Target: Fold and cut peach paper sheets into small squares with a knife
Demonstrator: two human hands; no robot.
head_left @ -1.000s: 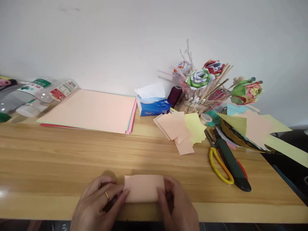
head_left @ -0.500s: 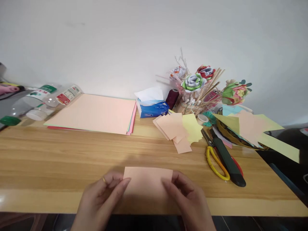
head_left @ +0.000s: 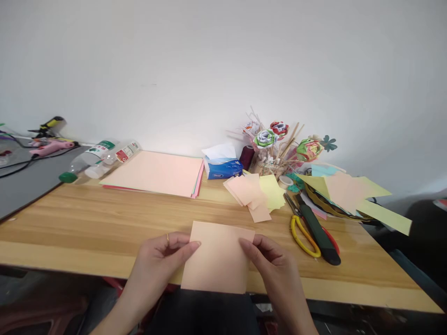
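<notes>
A square of peach paper [head_left: 218, 260] is held up at the table's front edge, its face toward me. My left hand [head_left: 167, 256], with a ring on one finger, pinches its left edge, thumb in front. The right edge is pinched between the thumb and fingers of my right hand [head_left: 267, 256]. Beyond the hands lie loose peach squares [head_left: 244, 190] beside yellow ones [head_left: 272, 191].
Large paper sheets [head_left: 157, 173] are stacked behind, near plastic bottles [head_left: 85, 160] and a tissue pack [head_left: 223, 167]. Yellow-handled scissors [head_left: 303, 235] and a green-handled tool [head_left: 319, 230] lie right, before paper flowers [head_left: 265, 138] and a paper-filled basket [head_left: 324, 204].
The peach paper has tilted up, so more of its face shows. Both hands still hold its sides. The view has shifted, showing more of the table's left side and a pink glue gun.
</notes>
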